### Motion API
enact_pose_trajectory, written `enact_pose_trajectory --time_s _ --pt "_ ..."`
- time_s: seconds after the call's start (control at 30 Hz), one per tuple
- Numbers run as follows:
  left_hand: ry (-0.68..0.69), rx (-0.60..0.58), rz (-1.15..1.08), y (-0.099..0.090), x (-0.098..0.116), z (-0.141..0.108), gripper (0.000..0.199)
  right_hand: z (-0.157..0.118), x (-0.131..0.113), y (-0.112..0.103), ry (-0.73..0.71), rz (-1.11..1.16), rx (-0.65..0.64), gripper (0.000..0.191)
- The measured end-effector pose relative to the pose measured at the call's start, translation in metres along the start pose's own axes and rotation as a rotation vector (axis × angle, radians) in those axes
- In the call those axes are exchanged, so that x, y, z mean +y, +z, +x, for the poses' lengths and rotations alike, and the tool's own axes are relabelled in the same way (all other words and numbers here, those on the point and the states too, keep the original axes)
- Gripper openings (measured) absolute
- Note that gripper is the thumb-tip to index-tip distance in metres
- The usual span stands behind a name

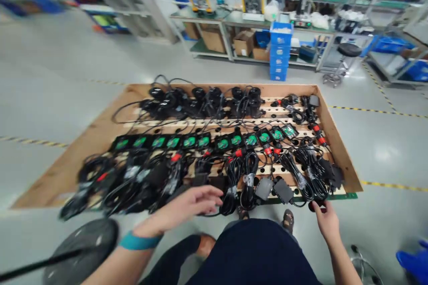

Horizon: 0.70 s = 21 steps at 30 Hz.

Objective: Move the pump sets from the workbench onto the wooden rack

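My left hand point(195, 201), with a teal band on its wrist, hovers over the near edge of a wooden bench of slats. Its fingers are stretched out and hold nothing, beside a tied black cable coil point(232, 182). My right hand point(327, 220) is at the near right edge, thumb and fingers bent around a small dark, reddish thing that I cannot make out. Right beyond it lie black cable bundles point(310, 173) and dark adapter boxes point(331, 173). A row of black units with green round faces point(250, 139) runs across the middle.
Black round-headed devices point(207, 100) with cables fill the far side, inside a raised wooden border point(337, 151). Stools point(83, 249) stand at left and at the back right. Blue stacked bins point(280, 53) and workbenches point(230, 22) are behind.
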<state>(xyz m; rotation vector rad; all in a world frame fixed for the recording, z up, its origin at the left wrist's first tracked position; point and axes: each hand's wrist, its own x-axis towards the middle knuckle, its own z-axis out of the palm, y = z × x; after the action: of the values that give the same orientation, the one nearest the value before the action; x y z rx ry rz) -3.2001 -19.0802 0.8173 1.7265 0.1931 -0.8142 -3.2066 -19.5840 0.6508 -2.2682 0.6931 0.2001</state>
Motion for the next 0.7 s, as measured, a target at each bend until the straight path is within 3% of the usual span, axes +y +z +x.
enact_pose_trajectory --time_s 0.07,0.2,0.3,0.37,0.43,0.53,0.63,0.7 --pt "-0.07 -0.034 -0.148 0.056 -0.027 -0.013 0.062 0.008 0.0 0.001 -0.057 0.073 -0.122 0.06" --pt "-0.231 0.142 -0.325 0.166 -0.095 0.006 0.077 0.003 -0.024 -0.008 0.062 0.668 -0.49 0.053" --pt "-0.256 0.255 -0.368 0.226 -0.132 0.024 0.078 0.001 -0.066 -0.008 0.176 1.045 -0.652 0.052" --pt "-0.213 0.324 -0.365 0.252 -0.145 0.026 0.072 0.005 -0.092 -0.002 0.231 1.069 -0.677 0.061" --pt "-0.182 0.391 -0.366 0.268 -0.154 0.023 0.069 0.014 -0.104 0.006 0.259 0.928 -0.685 0.072" --pt "-0.198 0.486 -0.409 0.273 -0.161 0.014 0.071 0.034 -0.091 0.014 0.251 0.712 -0.672 0.077" --pt "-0.181 0.491 -0.47 0.257 -0.154 0.001 0.066 0.052 -0.063 0.013 0.351 0.616 -0.764 0.072" --pt "-0.115 0.461 -0.505 0.233 -0.137 -0.007 0.061 0.054 -0.051 0.008 0.357 0.536 -0.786 0.067"
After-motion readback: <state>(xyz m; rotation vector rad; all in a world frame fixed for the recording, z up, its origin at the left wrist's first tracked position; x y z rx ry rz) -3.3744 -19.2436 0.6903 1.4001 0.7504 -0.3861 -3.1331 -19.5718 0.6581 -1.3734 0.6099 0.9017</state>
